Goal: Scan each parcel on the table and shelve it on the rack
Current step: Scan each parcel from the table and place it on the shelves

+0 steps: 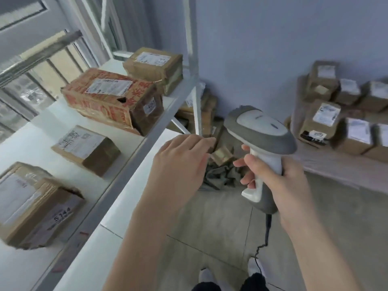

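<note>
Right hand: fingers curled round the white handle of the grey-and-white handheld barcode scanner, held upright. Left hand: fingers together, loosely bent, holding nothing, just beside the white metal rack. Labelled brown cardboard parcels lie on its shelf. Remaining cardboard parcels sit on the pale table, well apart to the right.

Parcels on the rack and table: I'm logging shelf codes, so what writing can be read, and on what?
"S14", then a blurred digit: side sticker on the nearest parcel.
Red characters on the red-printed carton: blurred, unreadable.
White shipping labels on the other parcels: too blurred to read.
Scanner: no legible text.
</note>
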